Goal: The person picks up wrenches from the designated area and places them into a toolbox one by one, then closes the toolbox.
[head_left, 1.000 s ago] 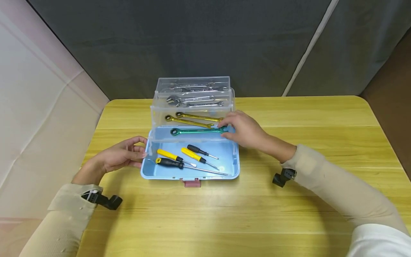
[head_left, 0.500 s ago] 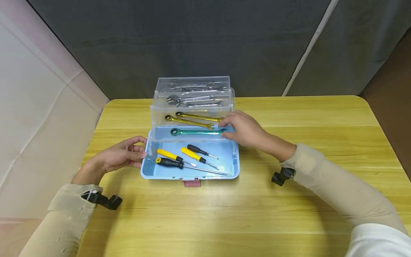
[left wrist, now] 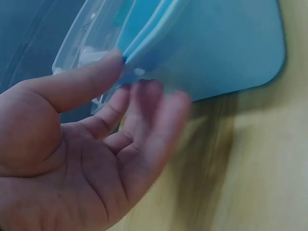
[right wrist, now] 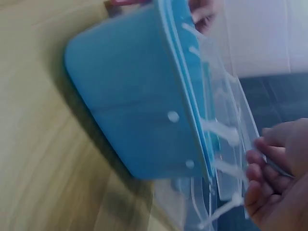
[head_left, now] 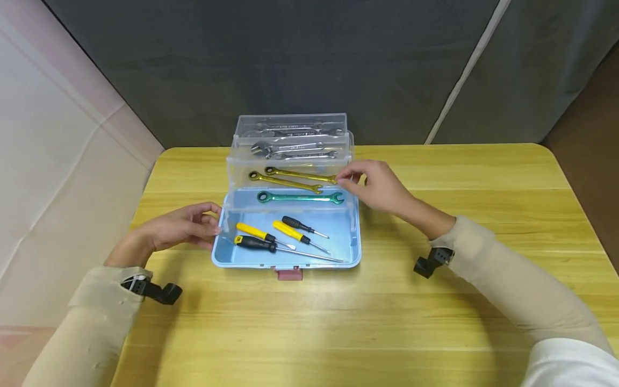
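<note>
A light-blue toolbox (head_left: 224, 265) stands open with tiered clear trays (head_left: 234, 200). My left hand (head_left: 186, 226) has its thumb and fingertips at the box's left end. In the left wrist view its thumb lies by the blue rim and the fingers are loosely bent. My right hand (head_left: 379, 185) hovers at the trays' right end, thumb and index tips close together beside the end of a gold wrench (head_left: 300, 174). A second gold wrench (head_left: 285, 183) lies alongside. The green wrench (head_left: 300, 198) lies in the lowest tray, free of the fingers.
Two yellow-handled screwdrivers (head_left: 253, 231) and two black-handled ones (head_left: 256, 244) lie in the box bottom. Several silver wrenches (head_left: 292, 148) fill the upper trays. A pink latch (head_left: 289, 274) hangs at the front. Behind the wooden table (head_left: 309, 322) hangs a dark curtain (head_left: 290, 59).
My right hand has let go of the green wrench's end and moved slightly up and to the right. The green wrench now lies in the tray. My left hand has stayed at the box.
</note>
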### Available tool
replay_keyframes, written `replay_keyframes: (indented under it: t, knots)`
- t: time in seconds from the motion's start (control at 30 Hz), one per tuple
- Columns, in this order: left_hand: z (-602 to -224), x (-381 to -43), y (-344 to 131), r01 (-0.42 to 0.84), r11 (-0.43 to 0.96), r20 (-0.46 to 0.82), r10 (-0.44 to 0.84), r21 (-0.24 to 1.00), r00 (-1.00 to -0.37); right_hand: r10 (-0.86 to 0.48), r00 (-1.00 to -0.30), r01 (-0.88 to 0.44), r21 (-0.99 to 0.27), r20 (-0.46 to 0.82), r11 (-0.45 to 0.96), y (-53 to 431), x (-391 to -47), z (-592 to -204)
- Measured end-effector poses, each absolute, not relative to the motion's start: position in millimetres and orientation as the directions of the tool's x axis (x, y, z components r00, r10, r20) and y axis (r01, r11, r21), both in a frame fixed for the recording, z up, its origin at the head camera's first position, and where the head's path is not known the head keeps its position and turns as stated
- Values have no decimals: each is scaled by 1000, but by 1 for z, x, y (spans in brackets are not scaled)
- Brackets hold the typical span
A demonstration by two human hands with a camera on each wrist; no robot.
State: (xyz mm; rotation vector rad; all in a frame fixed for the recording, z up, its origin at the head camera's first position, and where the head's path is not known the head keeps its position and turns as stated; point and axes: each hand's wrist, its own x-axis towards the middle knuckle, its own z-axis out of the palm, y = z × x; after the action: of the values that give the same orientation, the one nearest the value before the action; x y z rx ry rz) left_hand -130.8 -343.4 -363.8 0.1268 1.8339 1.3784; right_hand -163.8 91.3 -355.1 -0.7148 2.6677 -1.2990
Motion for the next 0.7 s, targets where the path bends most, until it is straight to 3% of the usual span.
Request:
replay_keyframes:
  t: [0.1, 0.2, 0.37, 0.53, 0.7]
  knots:
    - [-358, -137, -345, -373, 397, -537, 486, 838, -690, -332, -926, -322, -830, 177, 456, 98, -173, -356]
    - [-349, -147, -346, -363, 371, -497, 387, 855, -776, -215, -955, -275, -879, 204, 389, 104, -182, -359]
    - [-338, -170, -341, -322, 331, -396, 188, 887, -899, -112, -988, -128, -963, 104, 237, 107, -197, -368]
    - [-342, -192, -334, -306, 318, -372, 174, 897, -912, -122, -986, 103, -992, -112, 76, 105, -208, -382]
    - [-354, -209, -327, -343, 298, -424, 270, 891, -865, -182, -948, 254, -966, -260, 55, 97, -212, -392]
